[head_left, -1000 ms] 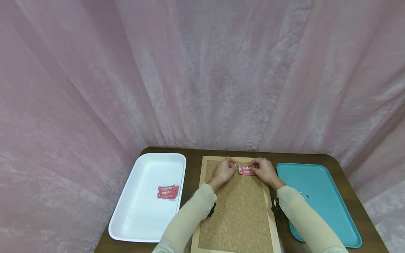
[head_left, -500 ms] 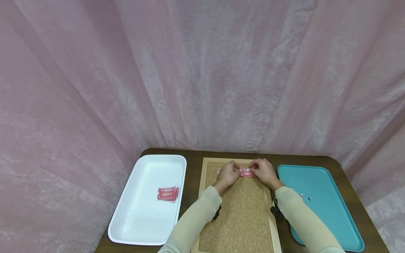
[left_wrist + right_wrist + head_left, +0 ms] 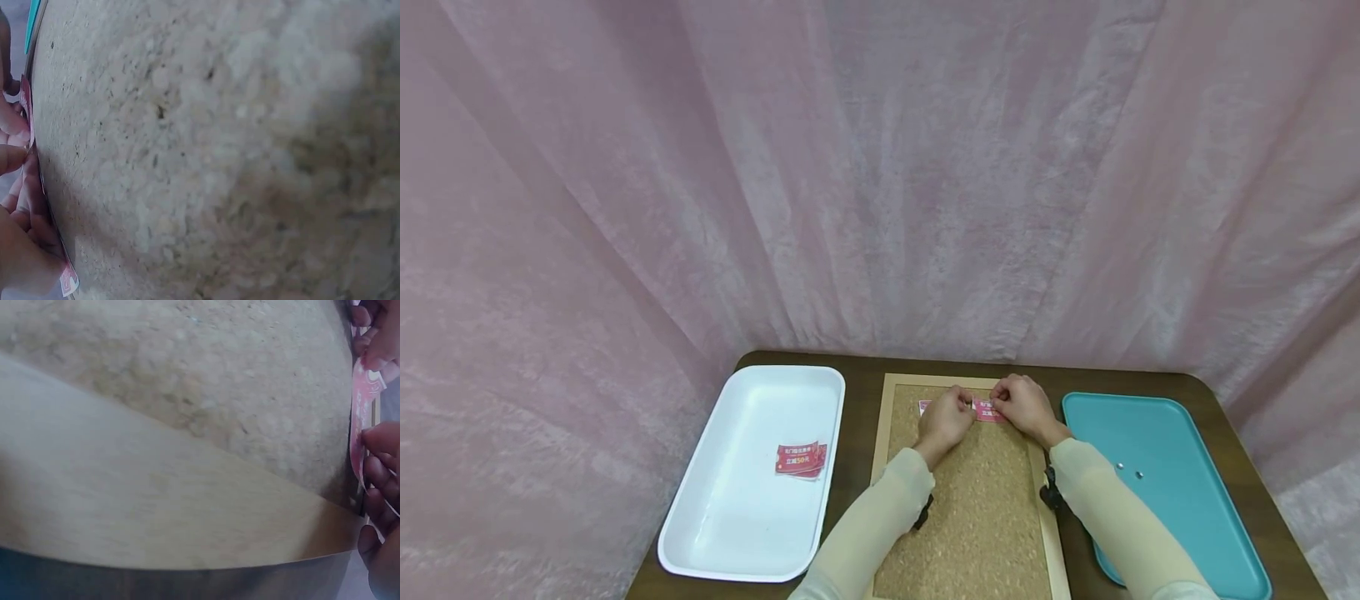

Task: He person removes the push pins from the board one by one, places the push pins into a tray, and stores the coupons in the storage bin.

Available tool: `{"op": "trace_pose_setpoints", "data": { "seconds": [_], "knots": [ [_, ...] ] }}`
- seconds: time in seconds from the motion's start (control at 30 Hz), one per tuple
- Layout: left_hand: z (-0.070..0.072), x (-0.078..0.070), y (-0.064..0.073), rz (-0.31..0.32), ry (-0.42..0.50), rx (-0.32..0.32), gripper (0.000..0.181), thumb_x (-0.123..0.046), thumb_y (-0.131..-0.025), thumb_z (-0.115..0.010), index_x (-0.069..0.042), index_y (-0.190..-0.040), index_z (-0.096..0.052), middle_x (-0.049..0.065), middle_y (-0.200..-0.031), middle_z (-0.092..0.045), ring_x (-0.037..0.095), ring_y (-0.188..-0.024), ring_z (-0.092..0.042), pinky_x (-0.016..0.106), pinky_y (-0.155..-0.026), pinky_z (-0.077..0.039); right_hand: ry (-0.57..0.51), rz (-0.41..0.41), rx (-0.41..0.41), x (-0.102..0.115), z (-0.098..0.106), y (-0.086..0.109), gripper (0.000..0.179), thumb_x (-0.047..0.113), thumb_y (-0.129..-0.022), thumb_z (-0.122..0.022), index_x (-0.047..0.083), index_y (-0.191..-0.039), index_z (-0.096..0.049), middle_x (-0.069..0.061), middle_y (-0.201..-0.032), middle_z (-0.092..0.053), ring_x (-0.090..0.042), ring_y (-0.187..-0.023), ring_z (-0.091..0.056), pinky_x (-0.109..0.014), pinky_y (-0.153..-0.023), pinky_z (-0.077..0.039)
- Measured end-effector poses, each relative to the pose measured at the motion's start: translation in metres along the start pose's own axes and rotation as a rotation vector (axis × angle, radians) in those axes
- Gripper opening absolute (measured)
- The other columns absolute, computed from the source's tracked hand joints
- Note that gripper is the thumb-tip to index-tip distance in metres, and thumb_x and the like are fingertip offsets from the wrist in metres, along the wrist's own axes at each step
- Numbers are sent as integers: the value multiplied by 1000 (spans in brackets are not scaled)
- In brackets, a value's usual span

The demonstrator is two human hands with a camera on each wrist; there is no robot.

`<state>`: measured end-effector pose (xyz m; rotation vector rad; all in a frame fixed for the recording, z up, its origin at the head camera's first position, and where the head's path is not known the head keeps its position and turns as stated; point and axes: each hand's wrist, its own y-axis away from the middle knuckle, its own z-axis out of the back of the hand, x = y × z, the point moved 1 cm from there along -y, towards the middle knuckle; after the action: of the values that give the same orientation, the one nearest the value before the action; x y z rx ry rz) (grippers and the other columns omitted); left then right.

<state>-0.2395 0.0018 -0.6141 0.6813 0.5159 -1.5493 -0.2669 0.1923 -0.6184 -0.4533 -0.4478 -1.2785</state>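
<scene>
A red and white paper coupon lies near the top edge of a cork board. My left hand pinches its left end between thumb and fingers. At the coupon's right end, my right hand holds it with thumb and fingertips. In the right wrist view the coupon bows slightly between both hands. Part of another coupon shows on the board left of my left hand, which covers the rest. Whether a small tack sits under the fingers is hidden.
A white tray at the left holds a small pile of red coupons. On the right, a teal tray has two small silvery pieces. The board's pale wooden frame rests on a dark table.
My left hand has moved right, from beside the coupon onto its left end, uncovering part of another coupon behind it. The right hand stays at the right end.
</scene>
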Motion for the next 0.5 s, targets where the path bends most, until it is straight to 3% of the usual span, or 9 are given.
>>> {"op": "trace_pose_setpoints", "data": {
  "seconds": [0.5],
  "knots": [
    [-8, 3, -2, 15, -24, -65, 18, -28, -91, -78, -23, -106, -70, -14, -77, -62, 5, -64, -55, 32, -59, -42, -23, -84, 168, 10, 11, -12, 5, 11, -93, -72, 9, -89, -73, -1, -83, -70, -15, -77, -61, -37, -74, -50]
  ]
}}
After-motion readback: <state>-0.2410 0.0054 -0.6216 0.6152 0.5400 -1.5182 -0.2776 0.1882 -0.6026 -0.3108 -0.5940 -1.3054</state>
